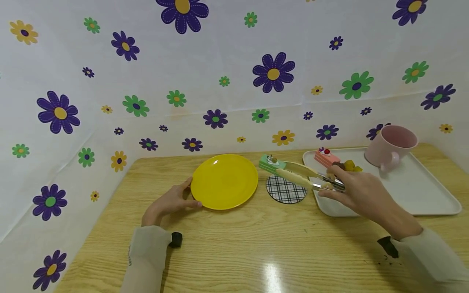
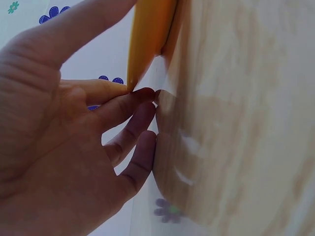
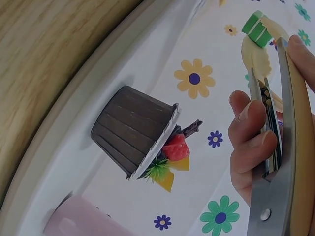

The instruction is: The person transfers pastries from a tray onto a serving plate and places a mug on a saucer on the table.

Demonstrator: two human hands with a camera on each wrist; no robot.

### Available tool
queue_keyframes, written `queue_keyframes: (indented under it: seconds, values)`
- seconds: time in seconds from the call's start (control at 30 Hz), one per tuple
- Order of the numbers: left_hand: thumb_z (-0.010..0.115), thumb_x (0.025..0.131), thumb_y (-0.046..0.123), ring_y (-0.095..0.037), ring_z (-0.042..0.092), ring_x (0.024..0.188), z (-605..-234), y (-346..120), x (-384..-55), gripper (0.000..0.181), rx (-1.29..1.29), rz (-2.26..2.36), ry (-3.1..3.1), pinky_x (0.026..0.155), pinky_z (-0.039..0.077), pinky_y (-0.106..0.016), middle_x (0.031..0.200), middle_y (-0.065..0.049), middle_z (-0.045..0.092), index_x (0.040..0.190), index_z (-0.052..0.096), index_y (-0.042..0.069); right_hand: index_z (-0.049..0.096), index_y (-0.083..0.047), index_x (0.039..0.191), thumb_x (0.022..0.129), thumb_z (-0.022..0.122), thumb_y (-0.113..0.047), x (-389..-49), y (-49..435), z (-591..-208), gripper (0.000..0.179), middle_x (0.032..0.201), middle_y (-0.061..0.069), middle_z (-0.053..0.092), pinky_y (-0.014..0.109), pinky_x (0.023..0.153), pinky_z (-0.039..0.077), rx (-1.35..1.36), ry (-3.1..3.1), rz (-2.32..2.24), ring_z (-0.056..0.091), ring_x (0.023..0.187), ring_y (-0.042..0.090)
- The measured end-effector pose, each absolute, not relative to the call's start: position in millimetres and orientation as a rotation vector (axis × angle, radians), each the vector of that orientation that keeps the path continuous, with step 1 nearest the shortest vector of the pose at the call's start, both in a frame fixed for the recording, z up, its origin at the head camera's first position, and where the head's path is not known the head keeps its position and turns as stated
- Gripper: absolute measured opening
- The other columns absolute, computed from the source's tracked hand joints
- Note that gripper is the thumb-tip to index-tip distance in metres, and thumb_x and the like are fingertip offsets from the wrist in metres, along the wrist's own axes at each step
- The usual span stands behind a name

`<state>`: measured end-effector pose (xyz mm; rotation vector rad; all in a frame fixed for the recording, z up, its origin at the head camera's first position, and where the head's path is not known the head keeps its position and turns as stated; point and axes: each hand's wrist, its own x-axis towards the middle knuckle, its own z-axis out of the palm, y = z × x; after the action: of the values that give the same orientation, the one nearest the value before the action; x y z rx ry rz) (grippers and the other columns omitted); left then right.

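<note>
My right hand (image 1: 364, 195) grips a pair of tongs (image 1: 298, 177) with cream-coloured tips and metal arms. Between the tips is a small green slice of cake (image 1: 270, 163) with white topping, held up near the checked round coaster (image 1: 286, 189). In the right wrist view, the green cake slice (image 3: 257, 29) shows at the far end of the tongs. My left hand (image 1: 172, 203) touches the left rim of a yellow plate (image 1: 224, 182), thumb and fingers spread apart. The left wrist view shows fingertips against the plate's edge (image 2: 147, 44) and the tabletop.
A white tray (image 1: 426, 199) lies at the right, under my right hand. It bears a pink slice of cake (image 1: 325, 158), a pink mug (image 1: 390, 146) and a cupcake in a brown paper cup (image 3: 133, 128). Flower-patterned cloth (image 1: 220, 61) hangs behind the wooden table (image 1: 234, 248).
</note>
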<state>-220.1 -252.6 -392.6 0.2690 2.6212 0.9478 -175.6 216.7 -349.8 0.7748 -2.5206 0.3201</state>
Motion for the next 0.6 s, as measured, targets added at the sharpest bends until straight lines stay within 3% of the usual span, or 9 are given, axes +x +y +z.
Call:
queue_keyframes:
  seconds: [0.37, 0.6]
  values:
    - [0.071, 0.073, 0.049, -0.035, 0.015, 0.135, -392.1, -252.0, -219.9, 0.103, 0.281, 0.949, 2.626, 0.105, 0.013, -0.057, 0.149, -0.015, 0.018, 0.147, 0.011, 0.007, 0.056, -0.010, 0.107, 0.073, 0.072, -0.042, -181.3, 208.3, -349.0, 0.049, 0.051, -0.009, 0.033, 0.021, 0.040, 0.023, 0.750, -2.590, 0.342, 0.028, 0.045, 0.006]
    - [0.071, 0.073, 0.049, -0.035, 0.014, 0.135, -392.9, -252.0, -220.6, 0.104, 0.260, 0.953, 2.623, 0.105, 0.012, -0.056, 0.150, -0.014, 0.017, 0.147, 0.012, 0.007, 0.055, -0.008, 0.109, 0.071, 0.075, -0.037, -187.0, 202.9, -349.3, 0.051, 0.061, -0.001, 0.058, 0.021, 0.040, 0.030, 0.780, -2.567, 0.328, 0.031, 0.044, 0.006]
